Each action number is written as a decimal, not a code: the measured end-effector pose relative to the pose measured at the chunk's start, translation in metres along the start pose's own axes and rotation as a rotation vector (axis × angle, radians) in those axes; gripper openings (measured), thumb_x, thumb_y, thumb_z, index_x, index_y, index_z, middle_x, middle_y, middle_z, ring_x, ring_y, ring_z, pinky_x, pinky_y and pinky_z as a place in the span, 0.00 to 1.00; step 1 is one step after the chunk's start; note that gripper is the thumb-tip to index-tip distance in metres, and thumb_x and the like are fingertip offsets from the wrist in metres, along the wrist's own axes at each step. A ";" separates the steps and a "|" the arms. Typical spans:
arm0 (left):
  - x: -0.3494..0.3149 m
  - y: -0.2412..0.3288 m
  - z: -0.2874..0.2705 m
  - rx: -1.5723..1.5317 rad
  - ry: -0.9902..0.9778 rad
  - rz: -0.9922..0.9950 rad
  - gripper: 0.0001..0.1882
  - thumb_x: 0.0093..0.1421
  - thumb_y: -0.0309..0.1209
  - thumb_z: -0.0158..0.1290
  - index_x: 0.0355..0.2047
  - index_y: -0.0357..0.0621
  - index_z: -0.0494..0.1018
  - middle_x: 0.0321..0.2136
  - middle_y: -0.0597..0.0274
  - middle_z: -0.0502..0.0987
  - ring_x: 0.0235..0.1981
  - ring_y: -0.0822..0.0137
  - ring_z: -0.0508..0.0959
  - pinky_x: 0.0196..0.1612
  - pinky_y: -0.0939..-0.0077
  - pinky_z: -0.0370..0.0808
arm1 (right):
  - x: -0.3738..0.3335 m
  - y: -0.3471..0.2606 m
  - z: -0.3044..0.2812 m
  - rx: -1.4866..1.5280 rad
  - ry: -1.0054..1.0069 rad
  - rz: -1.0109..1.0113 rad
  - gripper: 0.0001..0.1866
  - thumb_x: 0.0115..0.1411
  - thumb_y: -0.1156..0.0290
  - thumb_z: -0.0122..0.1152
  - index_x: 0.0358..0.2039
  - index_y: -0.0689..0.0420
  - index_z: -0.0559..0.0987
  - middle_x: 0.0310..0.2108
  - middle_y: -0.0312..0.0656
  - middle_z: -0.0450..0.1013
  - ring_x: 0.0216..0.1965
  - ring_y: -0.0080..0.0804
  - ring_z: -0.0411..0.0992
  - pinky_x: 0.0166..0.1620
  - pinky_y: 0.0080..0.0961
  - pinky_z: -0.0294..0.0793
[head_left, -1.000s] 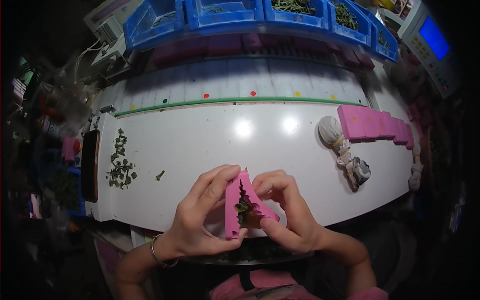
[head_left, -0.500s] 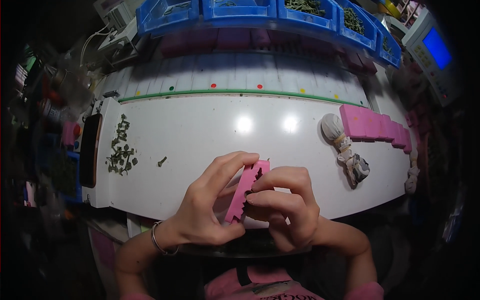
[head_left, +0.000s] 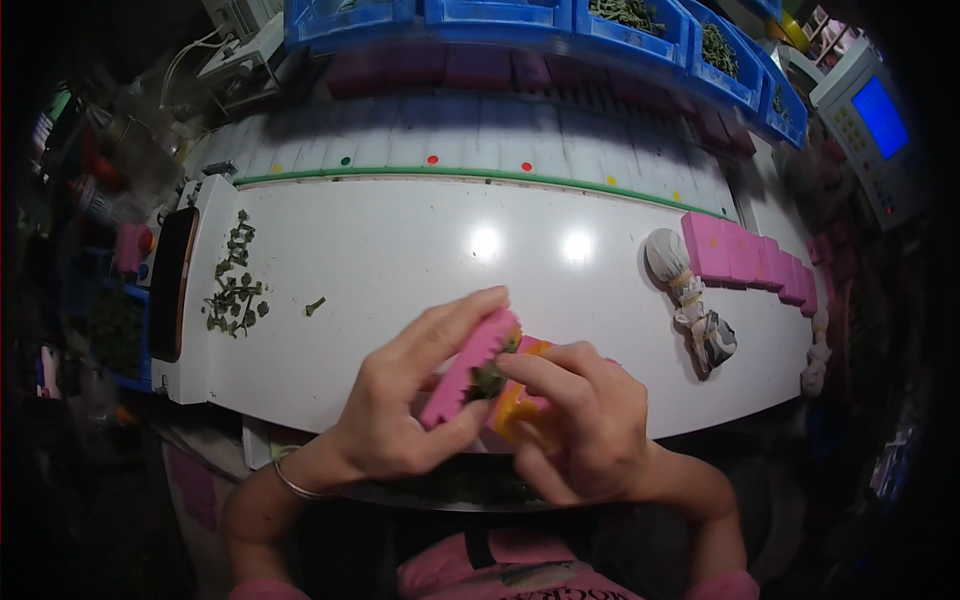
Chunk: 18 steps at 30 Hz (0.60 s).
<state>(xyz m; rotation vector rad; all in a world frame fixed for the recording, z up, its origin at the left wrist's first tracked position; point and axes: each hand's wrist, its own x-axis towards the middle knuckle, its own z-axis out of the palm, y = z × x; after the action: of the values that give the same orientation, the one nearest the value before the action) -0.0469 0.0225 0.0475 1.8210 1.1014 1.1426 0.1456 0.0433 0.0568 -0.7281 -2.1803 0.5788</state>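
A pink rubber mould [head_left: 466, 372] with a jagged cut edge is tilted in the grip of my left hand [head_left: 400, 400], fingers on its top and thumb on its lower side. The mould stands parted, and a dark green wax piece [head_left: 489, 380] shows in the gap. On the right, its other side [head_left: 515, 408], pink with orange patches, lies against my right hand [head_left: 595, 420]. The fingers of that hand are curled over this side, with fingertips close to the green piece. Blur and the fingers hide the exact contact.
Small green wax pieces [head_left: 236, 300] lie at the left, one [head_left: 315, 306] apart from the rest. At the right are a tied cloth bag [head_left: 672, 262] and a row of pink moulds [head_left: 735, 250]. Blue bins [head_left: 630, 38] stand at the back, a dark phone-like slab [head_left: 175, 285] at the left edge.
The mould has been parted wider, so its orange-patched side and the green piece inside now show. My right fingers have shifted over that side. The view has moved slightly.
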 end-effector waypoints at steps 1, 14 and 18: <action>0.001 0.007 0.011 -0.092 0.096 -0.075 0.25 0.51 0.25 0.58 0.49 0.34 0.67 0.45 0.49 0.72 0.43 0.64 0.76 0.43 0.75 0.75 | 0.006 -0.002 -0.001 -0.058 -0.049 0.003 0.26 0.42 0.75 0.59 0.46 0.61 0.72 0.32 0.44 0.69 0.25 0.35 0.71 0.26 0.28 0.69; -0.004 0.002 0.030 -0.405 0.404 -0.206 0.10 0.56 0.29 0.58 0.23 0.35 0.73 0.21 0.65 0.71 0.19 0.80 0.69 0.22 0.86 0.64 | -0.001 0.004 0.012 0.178 0.134 0.268 0.13 0.48 0.76 0.67 0.35 0.59 0.74 0.22 0.40 0.73 0.17 0.26 0.72 0.20 0.18 0.69; -0.006 0.002 0.031 -0.341 0.384 -0.215 0.11 0.56 0.30 0.59 0.22 0.35 0.73 0.19 0.66 0.70 0.18 0.80 0.67 0.19 0.86 0.61 | -0.008 0.003 0.017 0.262 0.289 0.255 0.14 0.48 0.78 0.67 0.35 0.60 0.74 0.20 0.41 0.73 0.17 0.27 0.71 0.20 0.18 0.68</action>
<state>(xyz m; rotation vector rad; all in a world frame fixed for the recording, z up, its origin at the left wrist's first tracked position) -0.0192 0.0125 0.0367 1.2219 1.1937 1.4812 0.1380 0.0374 0.0410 -0.8919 -1.7202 0.8174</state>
